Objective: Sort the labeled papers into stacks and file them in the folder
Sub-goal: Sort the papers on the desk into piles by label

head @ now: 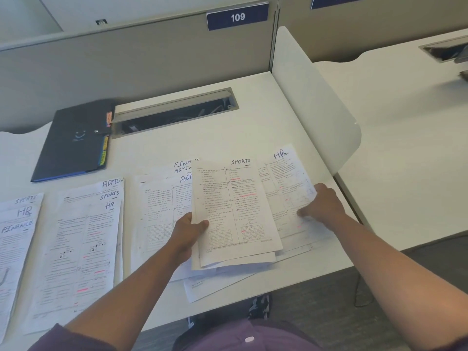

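Observation:
My left hand (pixel 188 233) grips the left edge of a small bundle of printed sheets whose top page is headed SPORTS (pixel 235 206), held just above the desk. My right hand (pixel 321 206) pinches the right edge of a sheet headed HR (pixel 286 178) that lies partly under the bundle. Beneath and to the left lie sheets headed FINANCE and ADMIN (pixel 162 206). Further left sit a pile showing ADMIN, SPORTS and HR headings (pixel 86 249) and another with SPORTS, HR and FINANCE (pixel 15 239). A dark folder (pixel 73 143) with coloured tabs lies shut at the back left.
A white desk (pixel 253 127) holds everything; an open cable slot (pixel 174 112) is set into it behind the papers. A white curved divider (pixel 311 97) bounds the right side. Some sheets overhang the desk's front edge (pixel 207 287). Grey partition with sign 109 (pixel 237 16) stands behind.

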The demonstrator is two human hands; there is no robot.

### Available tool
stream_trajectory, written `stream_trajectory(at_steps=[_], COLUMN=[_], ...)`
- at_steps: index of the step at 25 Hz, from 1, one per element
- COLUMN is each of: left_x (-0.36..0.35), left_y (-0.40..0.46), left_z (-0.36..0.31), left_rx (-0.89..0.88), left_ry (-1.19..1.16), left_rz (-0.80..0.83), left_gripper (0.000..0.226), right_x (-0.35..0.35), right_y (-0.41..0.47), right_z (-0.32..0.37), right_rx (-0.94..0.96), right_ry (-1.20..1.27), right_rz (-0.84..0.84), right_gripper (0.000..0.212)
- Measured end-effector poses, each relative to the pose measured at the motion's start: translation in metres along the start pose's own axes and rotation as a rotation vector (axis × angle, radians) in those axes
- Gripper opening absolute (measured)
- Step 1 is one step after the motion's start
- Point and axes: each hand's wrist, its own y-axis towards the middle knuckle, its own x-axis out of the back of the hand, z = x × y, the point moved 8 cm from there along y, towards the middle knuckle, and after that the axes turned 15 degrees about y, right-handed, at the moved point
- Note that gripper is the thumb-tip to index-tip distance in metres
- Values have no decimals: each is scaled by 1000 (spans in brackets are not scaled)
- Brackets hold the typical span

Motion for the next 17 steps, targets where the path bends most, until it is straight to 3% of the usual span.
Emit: stream_trajectory(at_steps=[5,10,12,17], left_x=[-2,-3,-3,0], left_y=[4,5,6,3], left_z=[7,10,10,4], left_rx=[7,16,12,-12], left_ry=[-14,-46,-52,-62], left_rz=[21,44,45,45], left_gripper=[24,24,24,24], right_x=[-13,-45,-41,14], right_y=[-1,-10,-6,16], right_z=[6,4,5,17], right_rx=[18,-101,-72,105], right_ry=[215,435,413,321], right_rz=[88,317,245,-118], right_gripper=[51,15,13,13])
